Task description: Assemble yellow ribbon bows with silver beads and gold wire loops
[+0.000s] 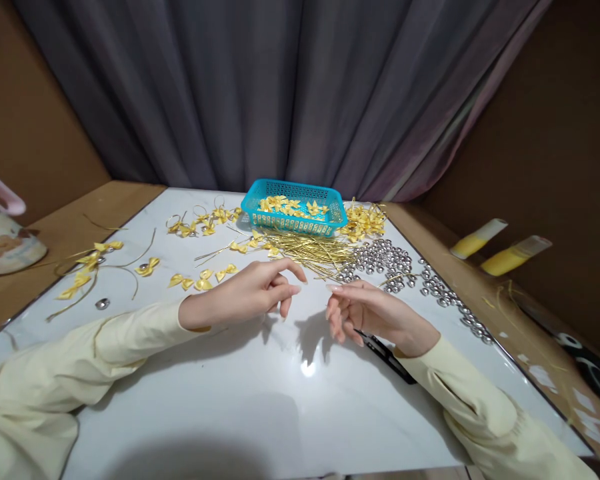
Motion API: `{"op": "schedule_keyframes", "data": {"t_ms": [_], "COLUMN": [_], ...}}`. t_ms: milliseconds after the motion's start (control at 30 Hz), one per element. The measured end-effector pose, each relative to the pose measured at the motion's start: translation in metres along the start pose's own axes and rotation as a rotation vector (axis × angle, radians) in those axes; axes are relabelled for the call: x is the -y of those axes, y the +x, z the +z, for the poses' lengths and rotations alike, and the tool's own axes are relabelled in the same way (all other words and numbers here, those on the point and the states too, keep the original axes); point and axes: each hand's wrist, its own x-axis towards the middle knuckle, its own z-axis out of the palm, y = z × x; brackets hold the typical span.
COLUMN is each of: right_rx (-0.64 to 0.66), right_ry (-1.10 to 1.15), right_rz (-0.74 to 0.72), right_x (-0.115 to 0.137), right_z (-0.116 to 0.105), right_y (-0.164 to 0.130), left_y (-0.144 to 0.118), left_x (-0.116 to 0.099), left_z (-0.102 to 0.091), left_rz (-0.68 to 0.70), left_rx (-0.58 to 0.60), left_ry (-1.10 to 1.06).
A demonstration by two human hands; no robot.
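My left hand (257,290) hovers over the middle of the white table, palm down, its index finger and thumb slightly apart with nothing visible between them. Opposite it, my right hand (367,310) is raised with loosely bent fingers, and I see nothing held in it. A slim black tool (387,360), its kind unclear, lies partly hidden beneath my right hand and wrist. Just beyond both hands is a pile of gold wire ties (310,250). Small yellow ribbon bows (205,280) lie near my left hand. Many silver, bead-like pieces (380,260) are spread beyond my right hand.
A blue plastic basket (295,230) holding yellow bows stands at the back, with more bows (365,220) heaped beside it. Bows with cords (85,267) lie at left. A pinkish mug (10,243) is far left; two yellow-filled tubes (515,257) are at right. A grey curtain (260,87) hangs behind.
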Motion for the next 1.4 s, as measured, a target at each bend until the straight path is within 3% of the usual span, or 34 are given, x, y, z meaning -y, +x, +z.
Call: {"op": "schedule_keyframes", "data": {"t_ms": [133,200,267,367,467,733,967,1400], "right_rx": [-0.192,-0.333,-0.379,-0.247,-0.117,-0.059,0.127,0.142], "right_ry": [-0.160,-0.324,-0.505,-0.698,-0.730,-0.515,-0.281,-0.251], "right_rz": [-0.137,-0.226,-0.279,-0.336,-0.352,-0.201,-0.136,-0.042], "right_x": [0.003,0.004,0.003,-0.003,-0.009,-0.012,-0.011,-0.006], "right_z": [-0.003,0.001,0.008,0.021,0.028,0.018,0.014,0.018], "right_y": [-0.002,0.000,0.002,0.008,0.010,0.007,0.007,0.001], "left_y": [-0.001,-0.002,-0.003,-0.005,-0.005,-0.002,-0.003,-0.001], "left_x": [-0.003,-0.005,-0.007,-0.008,-0.007,-0.008,-0.008,-0.008], "left_z": [0.001,0.002,0.002,0.004,0.004,0.001,0.001,0.000], "left_rz": [-0.032,-0.039,-0.028,-0.009,-0.008,-0.032,-0.056,-0.061], "left_rx": [0.005,0.013,0.027,0.049,0.052,0.025,0.028,0.013], "left_ry": [-0.037,-0.060,-0.082,-0.111,-0.132,-0.164,-0.189,-0.215]}}
